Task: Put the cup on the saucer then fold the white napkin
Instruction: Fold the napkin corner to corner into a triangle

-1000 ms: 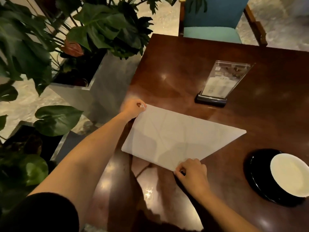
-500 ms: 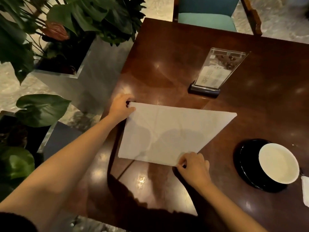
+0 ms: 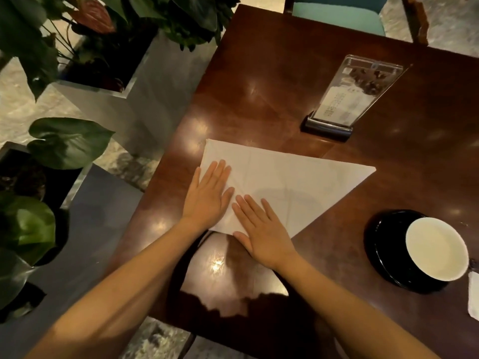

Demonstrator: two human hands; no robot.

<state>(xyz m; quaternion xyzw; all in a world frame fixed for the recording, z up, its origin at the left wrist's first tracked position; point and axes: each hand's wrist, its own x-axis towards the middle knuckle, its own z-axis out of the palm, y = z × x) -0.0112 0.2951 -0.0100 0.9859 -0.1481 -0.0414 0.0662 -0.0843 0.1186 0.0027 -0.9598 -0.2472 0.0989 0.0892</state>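
Note:
The white napkin lies folded into a triangle on the dark wooden table, its long point reaching right. My left hand rests flat, palm down, on the napkin's left part. My right hand lies flat beside it on the napkin's near edge, fingers spread. Neither hand grips anything. At the right, a white cup sits on a black saucer.
A clear menu stand on a dark base stands behind the napkin. A teal chair is at the far side. Metal planters with leafy plants line the table's left edge. A small white paper lies at the right border.
Both hands let go of the napkin's corners and now press flat on its left part. The view shifted slightly toward the table.

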